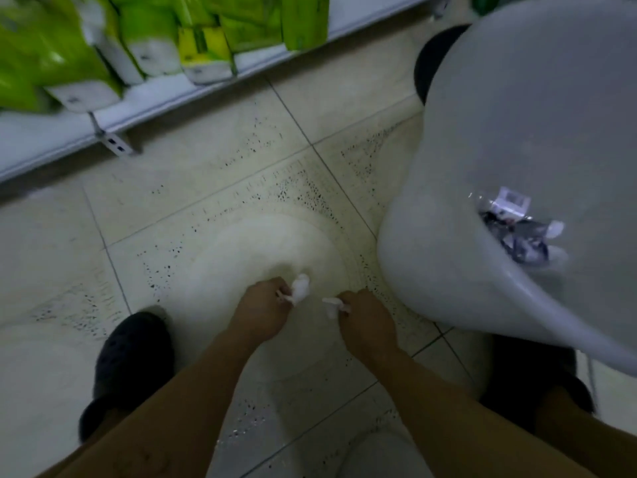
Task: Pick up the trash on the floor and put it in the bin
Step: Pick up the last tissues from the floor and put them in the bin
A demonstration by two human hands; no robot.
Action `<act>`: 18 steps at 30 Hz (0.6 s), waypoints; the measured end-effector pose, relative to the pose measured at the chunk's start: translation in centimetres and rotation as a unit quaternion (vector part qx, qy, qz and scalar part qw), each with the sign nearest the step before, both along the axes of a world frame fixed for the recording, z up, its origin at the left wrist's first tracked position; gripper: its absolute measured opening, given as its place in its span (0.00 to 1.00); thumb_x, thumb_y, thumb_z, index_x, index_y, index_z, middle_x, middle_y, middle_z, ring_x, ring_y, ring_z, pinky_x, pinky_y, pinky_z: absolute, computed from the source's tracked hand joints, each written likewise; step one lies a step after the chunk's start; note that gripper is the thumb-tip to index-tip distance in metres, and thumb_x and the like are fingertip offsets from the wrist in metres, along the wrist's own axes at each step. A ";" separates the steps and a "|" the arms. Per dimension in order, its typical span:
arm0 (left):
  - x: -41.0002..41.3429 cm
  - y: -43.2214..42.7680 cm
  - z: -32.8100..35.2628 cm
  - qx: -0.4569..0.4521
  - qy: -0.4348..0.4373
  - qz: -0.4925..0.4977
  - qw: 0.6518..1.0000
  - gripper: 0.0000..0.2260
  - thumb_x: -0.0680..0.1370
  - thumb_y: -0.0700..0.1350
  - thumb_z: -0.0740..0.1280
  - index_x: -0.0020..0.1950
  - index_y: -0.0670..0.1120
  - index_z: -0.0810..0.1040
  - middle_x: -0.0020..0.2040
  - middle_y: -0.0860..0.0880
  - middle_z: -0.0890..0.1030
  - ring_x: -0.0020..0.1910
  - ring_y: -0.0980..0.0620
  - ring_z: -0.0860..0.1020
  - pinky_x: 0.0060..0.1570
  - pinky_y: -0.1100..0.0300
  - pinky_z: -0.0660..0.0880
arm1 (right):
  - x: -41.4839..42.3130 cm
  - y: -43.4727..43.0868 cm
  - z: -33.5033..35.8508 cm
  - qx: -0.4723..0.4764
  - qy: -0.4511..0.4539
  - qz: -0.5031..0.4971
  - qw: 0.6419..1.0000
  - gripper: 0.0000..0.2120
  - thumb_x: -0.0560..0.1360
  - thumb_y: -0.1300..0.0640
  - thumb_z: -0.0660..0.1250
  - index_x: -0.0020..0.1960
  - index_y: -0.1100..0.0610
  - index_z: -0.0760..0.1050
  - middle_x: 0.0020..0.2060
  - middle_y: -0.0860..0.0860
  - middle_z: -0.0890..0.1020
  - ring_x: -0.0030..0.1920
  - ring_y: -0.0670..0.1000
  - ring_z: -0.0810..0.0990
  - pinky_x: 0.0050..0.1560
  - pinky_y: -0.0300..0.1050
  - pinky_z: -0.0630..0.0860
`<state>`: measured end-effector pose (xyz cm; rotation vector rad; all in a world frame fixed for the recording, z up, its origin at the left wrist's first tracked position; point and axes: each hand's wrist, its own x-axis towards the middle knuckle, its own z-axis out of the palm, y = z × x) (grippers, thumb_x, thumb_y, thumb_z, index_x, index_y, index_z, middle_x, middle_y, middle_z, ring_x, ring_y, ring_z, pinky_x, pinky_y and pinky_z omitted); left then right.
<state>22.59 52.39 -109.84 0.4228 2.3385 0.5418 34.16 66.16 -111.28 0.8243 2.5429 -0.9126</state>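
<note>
The large pale grey plastic bin (517,150) runs off the right and top edges, so its full rim and far wall are out of view. Inside it, the crumpled clear and dark wrappers (517,236) are smeared by motion blur, and the print on the white label among them cannot be read. Behind the bin, a black round object (431,60) shows only as a sliver. Left of the bin, the green and white packs (138,39) on the low white shelf (51,139) are blurred and cropped at the top edge. Below the bin, a dark shoe (537,374) is mostly covered by the bin's rim and a forearm.
</note>
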 end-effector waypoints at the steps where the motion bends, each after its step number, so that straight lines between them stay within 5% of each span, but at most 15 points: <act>1: 0.2 -0.1 1.4 0.009 0.002 -0.003 1.000 0.05 0.76 0.42 0.66 0.49 0.44 0.79 0.46 0.40 0.83 0.38 0.48 0.76 0.36 0.64 0.68 | 0.1 0.0 1.5 0.004 0.010 0.003 1.000 0.10 0.79 0.57 0.59 0.52 0.57 0.77 0.48 0.58 0.79 0.47 0.56 0.77 0.42 0.44 0.69; 5: 1.2 -0.2 7.5 0.051 0.024 0.009 0.998 0.07 0.77 0.42 0.66 0.54 0.45 0.79 0.51 0.43 0.82 0.46 0.47 0.79 0.41 0.65 0.70 | 0.4 0.1 7.9 0.029 0.049 0.023 0.998 0.10 0.79 0.58 0.57 0.52 0.59 0.77 0.50 0.57 0.80 0.48 0.56 0.78 0.45 0.43 0.69; 8: 1.8 -0.2 12.7 0.077 0.058 0.021 0.995 0.06 0.77 0.43 0.66 0.52 0.47 0.79 0.48 0.46 0.81 0.41 0.52 0.78 0.34 0.66 0.70 | 1.1 0.1 13.2 0.018 0.069 0.075 0.995 0.10 0.78 0.59 0.59 0.53 0.61 0.77 0.50 0.58 0.80 0.50 0.56 0.78 0.49 0.43 0.71; 13: 3.3 0.5 20.5 0.123 0.118 0.038 0.985 0.01 0.75 0.46 0.68 0.46 0.50 0.78 0.42 0.51 0.80 0.39 0.55 0.77 0.32 0.66 0.70 | 3.0 1.0 21.3 -0.004 0.140 0.065 0.988 0.07 0.75 0.63 0.61 0.38 0.58 0.73 0.32 0.50 0.73 0.37 0.51 0.73 0.27 0.35 0.59; 15: 4.3 0.9 22.9 0.136 0.138 0.034 0.980 0.01 0.74 0.47 0.68 0.44 0.51 0.78 0.40 0.53 0.79 0.40 0.54 0.78 0.32 0.65 0.69 | 4.1 2.2 24.3 0.009 0.161 0.060 0.985 0.03 0.74 0.61 0.63 0.42 0.59 0.75 0.35 0.51 0.76 0.37 0.51 0.74 0.27 0.31 0.59; 18: 6.0 2.2 25.6 0.150 0.157 0.020 0.976 0.02 0.73 0.47 0.70 0.44 0.51 0.78 0.41 0.54 0.80 0.41 0.54 0.78 0.32 0.65 0.68 | 5.8 5.0 28.6 0.034 0.195 0.036 0.980 0.08 0.72 0.58 0.67 0.50 0.59 0.78 0.40 0.53 0.79 0.40 0.51 0.75 0.35 0.38 0.67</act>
